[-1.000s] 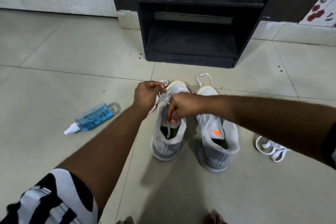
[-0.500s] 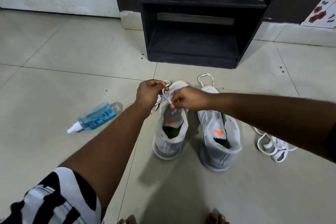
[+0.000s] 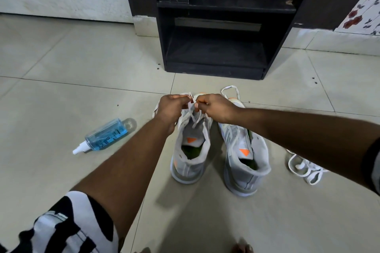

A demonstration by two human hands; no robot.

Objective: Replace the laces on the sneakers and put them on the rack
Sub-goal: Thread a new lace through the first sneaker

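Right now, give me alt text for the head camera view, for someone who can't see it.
Both hands, left hand and right hand, pinch a white lace over the left grey sneaker, which stands beside the right sneaker on a tiled floor. A dark rack stands beyond; a blue spray bottle lies left, loose white laces right.

Matt grey cloth sneakers [image 3: 218, 150] (woven laces [image 3: 194, 119]) on glossy floor tiles [image 3: 61, 68]; clear plastic bottle [image 3: 107, 134].
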